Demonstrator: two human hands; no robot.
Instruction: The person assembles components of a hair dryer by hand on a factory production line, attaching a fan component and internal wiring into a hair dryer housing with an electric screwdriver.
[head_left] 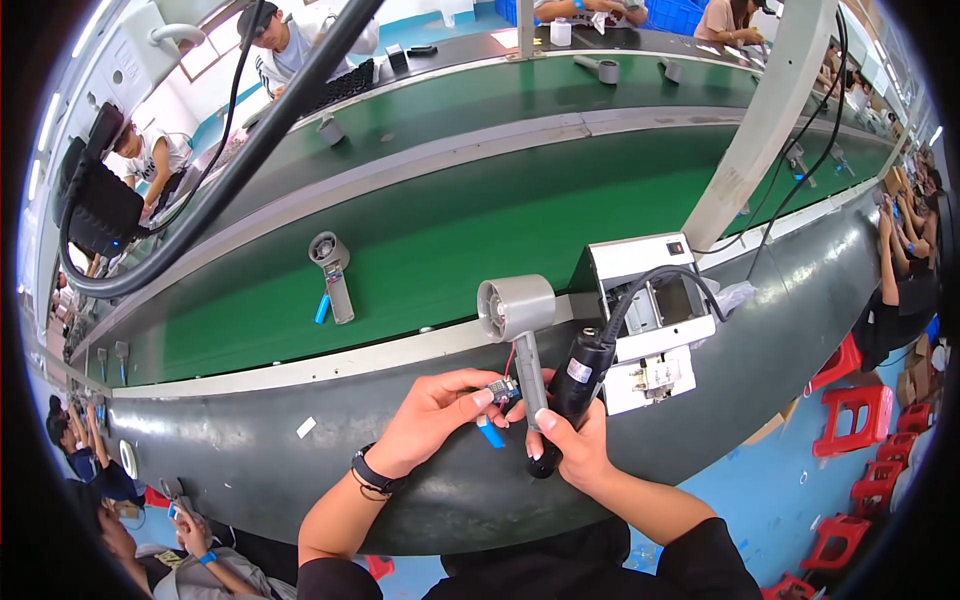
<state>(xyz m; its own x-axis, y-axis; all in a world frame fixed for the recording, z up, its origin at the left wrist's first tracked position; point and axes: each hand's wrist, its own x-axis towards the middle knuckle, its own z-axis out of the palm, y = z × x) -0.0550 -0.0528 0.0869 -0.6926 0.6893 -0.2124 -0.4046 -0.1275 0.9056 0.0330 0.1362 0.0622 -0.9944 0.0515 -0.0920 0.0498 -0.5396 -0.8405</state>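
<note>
My left hand [420, 425] pinches a small circuit board [503, 390] between thumb and fingers. A thin red wire runs from the board up to a grey handheld fan housing [520, 305], and a blue battery cell [490, 432] hangs just below the board. In my right hand [582, 450] are the fan's handle and a black electric screwdriver [580, 375], held side by side. The round fan head points up and left, above both hands. The screwdriver's cable leads up to the right, and its lower end shows beneath my right fingers.
Before me curves a dark worktable [230, 450] with a white paper slip [306, 427]. A white metal machine [640, 290] stands right of the screwdriver. Another opened fan [332, 275] lies on the green conveyor belt [450, 240]. A thick black cable [215, 200] crosses upper left; red stools [855, 420] stand right.
</note>
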